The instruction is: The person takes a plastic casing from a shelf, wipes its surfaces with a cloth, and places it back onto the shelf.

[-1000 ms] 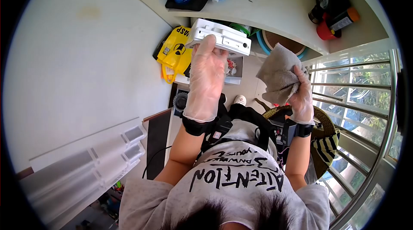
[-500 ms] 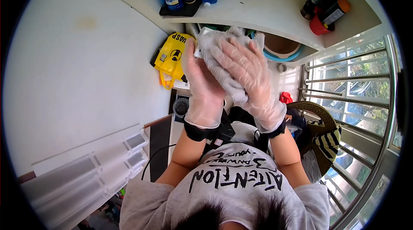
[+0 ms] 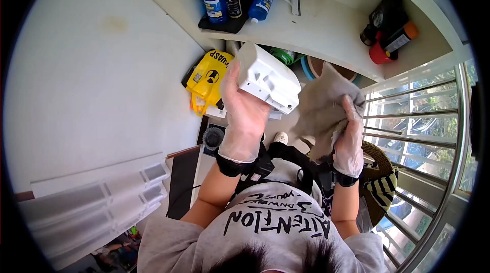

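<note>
A white plastic box-like part [image 3: 268,76] with small holes and slots along its lower edge rests in my left hand [image 3: 244,107], which wears a clear glove. The thumb lies along its left side, and the other fingers are hidden beneath it. My right hand [image 3: 351,135], gloved too, grips a crumpled grey cloth [image 3: 326,104] between thumb and fingers. The cloth hangs to the right of the white part, with a narrow gap between them.
Blue bottles [image 3: 213,5] and a squeegee [image 3: 295,1] lie on the upper shelf [image 3: 326,12]. A red cup [image 3: 380,52] sits at its right end. Beside the left panel is a yellow bag [image 3: 208,79]. Window bars [image 3: 413,115] and a woven bag [image 3: 380,171] are at the right.
Half a second ago the cloth was pressed over the white part; my right hand has since drawn it away to the right. The white part now shows tilted in my left hand.
</note>
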{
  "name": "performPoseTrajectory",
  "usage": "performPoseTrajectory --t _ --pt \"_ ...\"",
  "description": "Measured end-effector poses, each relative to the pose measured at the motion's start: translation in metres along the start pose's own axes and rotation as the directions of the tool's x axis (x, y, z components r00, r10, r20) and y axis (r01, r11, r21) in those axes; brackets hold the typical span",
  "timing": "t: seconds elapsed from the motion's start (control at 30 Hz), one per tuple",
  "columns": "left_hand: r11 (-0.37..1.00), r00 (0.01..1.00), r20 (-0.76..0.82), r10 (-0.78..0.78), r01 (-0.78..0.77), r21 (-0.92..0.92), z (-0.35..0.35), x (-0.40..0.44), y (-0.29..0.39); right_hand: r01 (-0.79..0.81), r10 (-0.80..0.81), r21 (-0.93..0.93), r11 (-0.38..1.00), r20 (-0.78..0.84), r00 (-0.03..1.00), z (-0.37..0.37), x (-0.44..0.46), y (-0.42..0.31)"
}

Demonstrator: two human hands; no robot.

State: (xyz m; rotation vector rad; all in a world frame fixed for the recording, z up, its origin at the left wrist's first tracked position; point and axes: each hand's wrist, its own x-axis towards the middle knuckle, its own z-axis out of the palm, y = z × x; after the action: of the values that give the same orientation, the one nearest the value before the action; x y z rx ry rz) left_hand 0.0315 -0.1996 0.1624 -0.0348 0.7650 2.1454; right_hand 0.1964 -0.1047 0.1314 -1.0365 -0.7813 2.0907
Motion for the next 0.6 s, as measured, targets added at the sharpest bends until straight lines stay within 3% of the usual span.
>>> performPoseTrajectory --t 0.03,0.07,0.13,0.17,0.2,0.23,0.3,0.33,0.4,0.43,0.5,0.6 --pt "1.000 1.000 0.001 -0.007 0.007 0.002 -0.001 0.000 -0.002 0.040 -0.050 -0.163 0.986 -0.058 0.997 0.008 -0.004 -0.007" --pt "1.000 1.000 -0.003 -0.028 0.028 0.002 -0.001 -0.001 -0.005 0.268 -0.274 -0.107 0.958 -0.053 0.960 0.027 -0.013 -0.004" --pt "0.994 0.999 0.050 0.007 -0.013 0.111 0.004 -0.005 -0.013 0.481 -0.423 -0.429 0.764 0.229 0.877 0.048 -0.019 -0.006" --pt "0.973 0.992 0.111 0.063 -0.086 0.212 0.011 -0.012 -0.018 0.828 -0.603 -0.366 0.425 0.568 0.561 0.055 -0.003 -0.002" --pt "0.949 0.983 0.129 0.130 -0.161 0.270 0.016 -0.017 -0.022 0.889 -0.575 -0.356 0.288 0.678 0.458 0.063 -0.003 0.003" --pt "0.809 0.924 0.106 0.369 -0.375 0.453 0.010 -0.012 -0.030 0.895 -0.604 -0.417 0.160 0.675 0.423 0.073 -0.008 0.011" --pt "0.983 0.992 0.122 0.039 -0.059 0.172 0.011 -0.019 -0.017 0.866 -0.560 -0.465 0.183 0.675 0.481 0.086 -0.020 0.011" --pt "0.983 0.992 0.118 0.045 -0.065 0.172 0.004 -0.017 -0.016 0.868 -0.557 -0.460 0.186 0.679 0.479 0.088 -0.020 0.012" --pt "0.792 0.947 0.128 0.296 -0.318 0.521 -0.011 -0.014 -0.017 0.869 -0.569 -0.447 0.213 0.666 0.482 0.091 -0.019 0.016" --pt "0.792 0.947 0.120 0.299 -0.316 0.522 -0.011 -0.017 -0.016 0.868 -0.563 -0.446 0.218 0.669 0.485 0.091 -0.017 0.017" --pt "0.423 0.855 0.288 0.432 -0.474 0.772 -0.004 -0.022 -0.015 0.899 -0.514 -0.382 0.213 0.739 0.436 0.088 -0.010 0.016" --pt "0.475 0.826 0.232 0.514 -0.499 0.725 -0.017 -0.020 -0.021 0.888 -0.504 -0.394 0.236 0.732 0.459 0.087 -0.013 0.013"
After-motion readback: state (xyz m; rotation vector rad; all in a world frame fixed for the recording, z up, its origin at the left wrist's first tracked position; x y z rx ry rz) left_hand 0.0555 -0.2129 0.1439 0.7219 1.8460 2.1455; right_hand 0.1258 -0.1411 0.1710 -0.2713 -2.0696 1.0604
